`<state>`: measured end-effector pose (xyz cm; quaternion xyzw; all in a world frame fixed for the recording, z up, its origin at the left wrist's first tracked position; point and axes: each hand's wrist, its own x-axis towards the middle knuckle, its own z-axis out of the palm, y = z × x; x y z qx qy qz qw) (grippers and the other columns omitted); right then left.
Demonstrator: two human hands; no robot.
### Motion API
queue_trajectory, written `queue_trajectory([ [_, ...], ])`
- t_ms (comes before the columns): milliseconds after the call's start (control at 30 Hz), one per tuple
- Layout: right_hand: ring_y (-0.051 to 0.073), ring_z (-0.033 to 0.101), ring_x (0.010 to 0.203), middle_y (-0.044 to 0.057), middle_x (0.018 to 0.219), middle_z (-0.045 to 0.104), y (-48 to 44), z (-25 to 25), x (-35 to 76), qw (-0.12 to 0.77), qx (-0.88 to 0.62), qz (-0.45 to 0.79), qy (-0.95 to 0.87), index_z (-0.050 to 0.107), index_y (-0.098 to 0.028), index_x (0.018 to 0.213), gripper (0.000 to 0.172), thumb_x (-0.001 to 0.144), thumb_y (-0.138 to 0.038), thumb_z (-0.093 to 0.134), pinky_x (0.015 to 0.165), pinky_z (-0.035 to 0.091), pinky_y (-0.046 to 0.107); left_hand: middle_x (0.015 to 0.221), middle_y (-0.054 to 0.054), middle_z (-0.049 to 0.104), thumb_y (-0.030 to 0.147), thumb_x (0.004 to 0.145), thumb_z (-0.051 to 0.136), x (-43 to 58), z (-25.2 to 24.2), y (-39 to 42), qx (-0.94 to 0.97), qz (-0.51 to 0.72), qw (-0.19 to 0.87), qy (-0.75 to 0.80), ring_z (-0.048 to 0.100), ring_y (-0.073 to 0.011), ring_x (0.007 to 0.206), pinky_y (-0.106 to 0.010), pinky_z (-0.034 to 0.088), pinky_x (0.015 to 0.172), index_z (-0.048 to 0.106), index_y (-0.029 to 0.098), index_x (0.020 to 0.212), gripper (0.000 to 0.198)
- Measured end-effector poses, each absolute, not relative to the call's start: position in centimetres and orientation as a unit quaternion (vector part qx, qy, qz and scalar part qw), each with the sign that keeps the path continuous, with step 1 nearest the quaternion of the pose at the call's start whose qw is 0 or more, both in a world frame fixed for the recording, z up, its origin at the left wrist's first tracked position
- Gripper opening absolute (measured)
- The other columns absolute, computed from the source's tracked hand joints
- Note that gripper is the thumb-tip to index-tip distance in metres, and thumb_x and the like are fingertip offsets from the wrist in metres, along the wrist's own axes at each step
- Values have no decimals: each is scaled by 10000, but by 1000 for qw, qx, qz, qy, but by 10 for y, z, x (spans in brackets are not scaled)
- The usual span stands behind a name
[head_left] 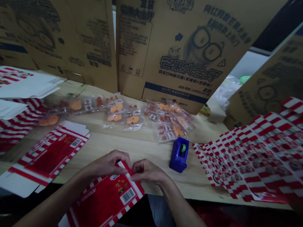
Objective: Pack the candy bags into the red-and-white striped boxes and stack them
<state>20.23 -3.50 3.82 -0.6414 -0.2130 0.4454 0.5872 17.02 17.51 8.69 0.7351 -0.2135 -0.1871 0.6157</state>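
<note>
The left hand [107, 164] and the right hand [147, 170] were held narrow, almost touching each other, with the fingers curled over the top edge of a red printed paperboard box [104, 203]. Both hands gripped that edge. The box sloped down from them toward the person's body, its barcode panel facing up, and most of it hung past the front edge of the wooden tabletop [134, 145].

A blue tape dispenser [179, 155] stood upright on the tabletop, just to the right of the hands and farther from the person. Well to the left of the dispenser lay a flat red box blank [47, 154], with stacks of white and red-striped blanks [4, 83] beyond it. Directly behind the dispenser and spreading left were clear plastic packets of orange pieces [122, 113]. To its right, overlapping red-and-white checkered printed sheets [267, 157] fanned out across the wood. Farther back than all of these, flattened cardboard cartons [167, 42] printed with a cartoon face and Chinese lettering leaned upright.
</note>
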Motion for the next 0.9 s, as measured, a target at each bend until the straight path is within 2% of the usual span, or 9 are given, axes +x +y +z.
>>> queue_trajectory([
  [100,114,542,591,-20,641,586,-26,29,199,654,-518,516,-193,626,-139,706,575,437,-606,828,616,429,243,786,-79,667,328,735,717,169,101,176,720,-193,621,-241,607,-195,737,-271,455,706,762,177,805,173],
  [167,113,537,562,-19,618,568,-18,26,204,655,-549,477,-205,605,-145,699,560,563,-673,734,586,429,238,786,-84,671,331,711,737,170,105,184,727,-176,630,-209,614,-198,739,-272,461,693,760,168,781,179],
  [267,106,533,545,-10,619,577,-15,28,229,479,-799,269,-247,606,-147,742,417,876,-526,499,551,418,215,775,-61,678,352,612,793,171,96,206,713,-60,699,-8,621,-191,698,-269,477,640,725,154,773,264],
  [367,182,613,820,82,873,670,-30,34,265,271,-935,75,-216,637,-122,885,160,874,-243,533,732,466,276,734,-4,671,368,459,840,160,69,234,604,111,753,235,604,-160,607,-256,482,577,655,163,803,441],
  [433,274,557,1057,199,1104,624,-45,36,286,215,-959,27,-181,625,-76,1004,211,821,-91,520,886,430,391,687,18,653,358,387,845,143,45,251,563,172,741,324,597,-159,594,-249,478,556,607,169,779,496],
  [533,338,468,1193,284,1232,537,-63,32,308,136,-979,-10,-152,600,-30,1106,364,785,22,436,960,374,494,712,-6,656,452,475,791,110,13,267,673,154,641,335,632,-221,685,-291,498,576,598,182,816,476],
  [700,301,566,1072,225,1105,625,-64,22,321,63,-985,7,-161,668,-62,983,324,777,17,430,849,469,403,1054,-140,649,583,676,611,83,-8,265,913,149,322,201,632,-349,968,-476,525,806,586,183,997,513],
  [800,288,579,1071,214,1084,646,-58,21,312,57,-983,15,-176,681,-66,969,317,789,4,429,876,460,381,1348,-215,504,519,659,662,96,2,244,970,156,187,15,411,-396,1305,-563,353,1050,516,159,1234,694],
  [900,276,598,1041,202,1069,661,-51,20,283,72,-974,22,-214,689,-73,955,299,773,-10,460,878,459,352,1529,-237,241,528,463,793,119,18,217,986,35,97,-128,133,-437,1424,-649,130,1114,360,167,1421,1111],
])
